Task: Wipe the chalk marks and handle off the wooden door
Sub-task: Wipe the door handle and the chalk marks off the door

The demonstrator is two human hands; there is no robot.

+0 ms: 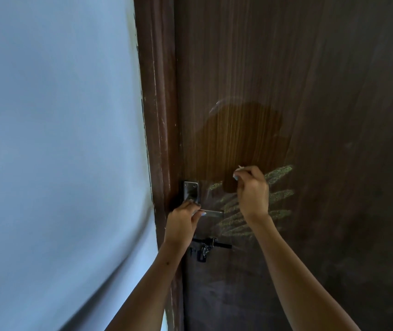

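Against the dark brown wooden door (310,91), seen from close and below, both arms reach up
Door: grained brown wood; a darker, wet-looking patch (241,139) sits above the right hand, with a thin pale curved edge at its upper left
Chalk marks: pale greenish-yellow slanted chalk strokes (279,194) spread on the door to the right of the handle, partly hidden behind the right hand and wrist
Handle: silver metal lever handle (211,213) on a rectangular metal plate (191,191) at the door's left edge
Left hand (183,223): fingers curled round the handle near the plate, thumb lying along the lever
Right hand (252,189): raised in front of the chalk, fingertips pinched together on something small and pale (240,167); what it is cannot be told
Latch: black metal bolt with a small padlock (206,249) below the handle
Frame: reddish-brown wooden door frame (157,115) left of the door; pale blue wall (54,139) beyond it
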